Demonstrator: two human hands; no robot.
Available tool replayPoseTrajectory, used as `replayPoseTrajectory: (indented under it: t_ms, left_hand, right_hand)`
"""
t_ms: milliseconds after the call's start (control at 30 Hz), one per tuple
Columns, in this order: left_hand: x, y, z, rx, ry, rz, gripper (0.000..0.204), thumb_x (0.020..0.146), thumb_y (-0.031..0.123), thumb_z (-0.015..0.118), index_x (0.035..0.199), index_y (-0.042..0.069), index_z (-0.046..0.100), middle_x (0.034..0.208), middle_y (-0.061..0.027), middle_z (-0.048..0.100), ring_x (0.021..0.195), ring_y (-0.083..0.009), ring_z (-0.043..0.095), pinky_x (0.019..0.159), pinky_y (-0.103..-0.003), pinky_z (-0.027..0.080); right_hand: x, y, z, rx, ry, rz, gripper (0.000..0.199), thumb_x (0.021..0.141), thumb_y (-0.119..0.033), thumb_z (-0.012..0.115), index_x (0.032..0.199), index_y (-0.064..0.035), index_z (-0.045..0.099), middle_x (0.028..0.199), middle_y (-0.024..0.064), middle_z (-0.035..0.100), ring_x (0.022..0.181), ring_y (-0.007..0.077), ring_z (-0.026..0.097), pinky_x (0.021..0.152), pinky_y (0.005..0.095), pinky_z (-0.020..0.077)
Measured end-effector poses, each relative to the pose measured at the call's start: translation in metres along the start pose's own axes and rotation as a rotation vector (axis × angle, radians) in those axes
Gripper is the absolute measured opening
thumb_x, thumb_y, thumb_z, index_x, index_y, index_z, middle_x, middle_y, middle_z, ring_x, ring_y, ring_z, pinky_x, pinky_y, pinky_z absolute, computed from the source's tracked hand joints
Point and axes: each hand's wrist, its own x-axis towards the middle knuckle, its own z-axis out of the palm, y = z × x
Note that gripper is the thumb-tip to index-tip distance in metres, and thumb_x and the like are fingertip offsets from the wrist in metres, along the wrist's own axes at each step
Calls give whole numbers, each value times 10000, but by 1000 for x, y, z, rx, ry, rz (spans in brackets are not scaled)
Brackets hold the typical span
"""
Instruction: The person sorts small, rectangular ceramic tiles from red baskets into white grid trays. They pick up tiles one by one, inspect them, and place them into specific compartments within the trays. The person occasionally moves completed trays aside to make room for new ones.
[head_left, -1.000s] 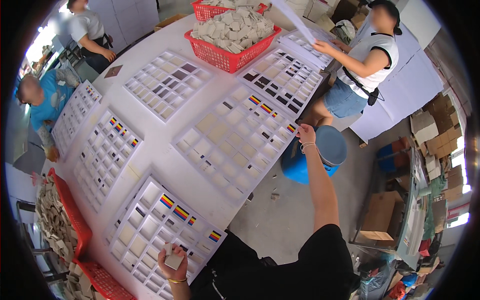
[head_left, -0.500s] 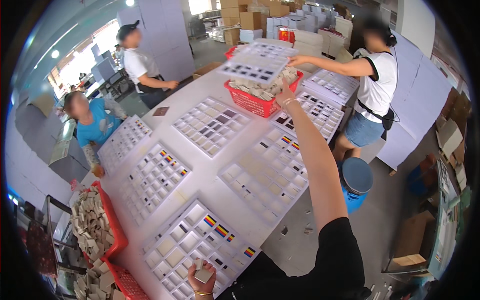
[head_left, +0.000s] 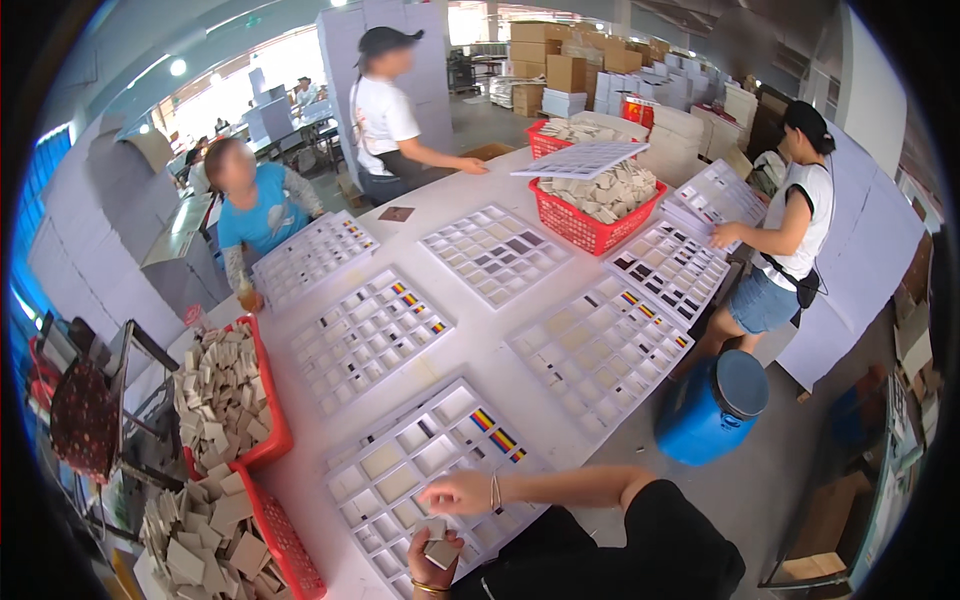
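Note:
My left hand point(head_left: 434, 562), at the lower edge, is closed around a few small beige square pieces point(head_left: 438, 536). Just above it is my right hand point(head_left: 460, 493), fingers partly bent, with nothing visible in them. Both hands are over the nearest white compartment tray point(head_left: 345, 487), which has square cells, some with beige or dark pieces and some showing coloured stripes. More such trays lie on the white table, including a middle-left tray point(head_left: 375, 335), a right tray point(head_left: 600, 350) and a far tray point(head_left: 495, 250). One tilted tray point(head_left: 580, 158) rests over the far red basket point(head_left: 585, 232).
Red baskets heaped with beige pieces point(head_left: 225, 390) stand along the left edge. A person in blue point(head_left: 262, 210) handles a tray; a capped person point(head_left: 385, 125) extends a hand across the far side. At right, another person point(head_left: 800, 220) touches stacked trays. A blue barrel point(head_left: 710, 410) stands beside the table.
My right arm has drawn back from pointing across the table to beside my left hand. The person at right has let go of the raised tray, now over the basket. The view has shifted.

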Motion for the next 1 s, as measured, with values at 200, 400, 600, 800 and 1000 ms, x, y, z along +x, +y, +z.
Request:
replayPoseTrajectory:
  t_ms: [200,400,600,800,1000]
  left_hand:
    - [-25,23,-11,171,-154,-42,407,846,335,556,1159,79,505,881,-74,573,743,-219,548,646,-370,436]
    - [-40,22,2,40,-33,31,385,880,399,531,1120,97,521,908,-64,563,761,-214,553,691,-366,464]
    - [-41,32,-38,-346,-65,167,261,922,374,496,1072,165,540,976,-39,558,928,-194,547,852,-419,463]
    - [-63,49,-38,-197,94,293,255,895,321,563,1106,186,519,1066,-42,538,1041,-193,528,926,-464,449]
    - [-68,53,-31,-188,103,342,254,898,359,577,1084,199,514,1051,-12,517,1072,-178,505,972,-493,426]
  right_hand:
    - [6,5,61,289,-56,-122,371,882,-281,607,1210,-108,583,1022,63,555,861,135,526,751,279,434]
    - [11,-9,71,464,19,24,285,841,-180,665,1086,-80,561,897,-18,540,762,72,502,685,233,436]
    - [19,12,35,539,546,90,314,831,-59,639,1096,-40,472,923,26,595,783,90,589,671,246,505]
    - [36,33,29,53,405,113,284,813,-65,654,1058,-34,514,901,97,654,729,164,639,642,276,508]
    - [47,15,54,-23,58,118,246,780,-80,671,995,-54,554,858,94,652,703,212,639,625,311,502]
